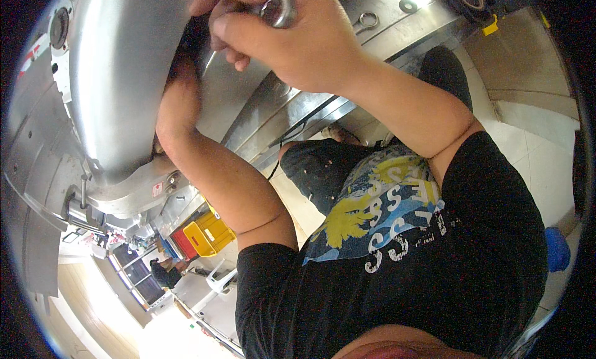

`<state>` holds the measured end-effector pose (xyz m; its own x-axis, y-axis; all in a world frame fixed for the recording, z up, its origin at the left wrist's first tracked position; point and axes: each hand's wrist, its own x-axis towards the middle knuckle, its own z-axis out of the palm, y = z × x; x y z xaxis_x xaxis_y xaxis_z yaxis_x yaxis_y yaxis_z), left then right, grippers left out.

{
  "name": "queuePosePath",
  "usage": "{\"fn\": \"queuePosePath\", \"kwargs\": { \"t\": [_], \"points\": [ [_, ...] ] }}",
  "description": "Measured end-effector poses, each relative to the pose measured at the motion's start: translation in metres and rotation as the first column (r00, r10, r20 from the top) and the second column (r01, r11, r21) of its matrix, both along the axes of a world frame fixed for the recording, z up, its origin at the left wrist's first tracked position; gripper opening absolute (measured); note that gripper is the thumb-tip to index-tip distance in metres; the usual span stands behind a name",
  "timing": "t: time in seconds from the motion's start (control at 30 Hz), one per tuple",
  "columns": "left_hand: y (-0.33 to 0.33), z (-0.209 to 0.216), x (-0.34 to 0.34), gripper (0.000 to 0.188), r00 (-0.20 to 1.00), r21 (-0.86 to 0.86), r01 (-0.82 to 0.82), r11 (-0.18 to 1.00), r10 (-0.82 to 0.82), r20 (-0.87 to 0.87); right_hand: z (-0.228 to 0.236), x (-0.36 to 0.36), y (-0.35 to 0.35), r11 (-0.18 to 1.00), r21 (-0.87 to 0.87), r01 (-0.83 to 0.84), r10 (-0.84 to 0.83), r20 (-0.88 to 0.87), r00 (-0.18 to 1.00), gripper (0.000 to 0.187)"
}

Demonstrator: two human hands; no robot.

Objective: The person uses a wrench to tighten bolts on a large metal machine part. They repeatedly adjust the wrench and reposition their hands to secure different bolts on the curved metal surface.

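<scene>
Black T-shirt (434,297) cloth lies nearest. Beyond it, the right hand (301,39) has its fingers curled round a metal tool (280,11), whose shiny rounded end pokes out by the thumb. It looks stiff, fairly weighty and perhaps slippery; the shank seems the place to grip. To its left, the left hand (183,79) reaches behind a smooth metal housing (118,73); I can't tell how its fingers stand. A ring spanner (364,26) lies farther right; a yellow crate (211,231) sits far left.
</scene>
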<state>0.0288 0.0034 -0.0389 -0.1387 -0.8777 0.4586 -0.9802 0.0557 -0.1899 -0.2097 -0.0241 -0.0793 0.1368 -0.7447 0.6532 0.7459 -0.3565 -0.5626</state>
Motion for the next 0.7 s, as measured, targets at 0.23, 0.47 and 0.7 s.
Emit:
{"fn": "queuePosePath", "kwargs": {
  "t": [0.23, 0.47, 0.7],
  "points": [
    [-0.002, 0.002, -0.001, 0.045, 1.000, -0.005, -0.003, 1.000, 0.003, -0.012, 0.014, -0.024, 0.001, 0.954, 0.228, -0.196, 0.190, 0.049, 0.981, 0.018],
    [-0.001, 0.001, -0.001, 0.045, 1.000, -0.007, -0.007, 1.000, 0.007, -0.018, 0.012, -0.026, -0.002, 0.953, 0.217, -0.213, 0.212, 0.031, 0.977, 0.021],
    [-0.002, 0.001, 0.000, 0.045, 1.000, -0.014, -0.005, 1.000, 0.005, -0.020, 0.014, -0.026, -0.004, 0.922, 0.273, -0.274, 0.264, 0.075, 0.962, 0.025]
  ]
}}
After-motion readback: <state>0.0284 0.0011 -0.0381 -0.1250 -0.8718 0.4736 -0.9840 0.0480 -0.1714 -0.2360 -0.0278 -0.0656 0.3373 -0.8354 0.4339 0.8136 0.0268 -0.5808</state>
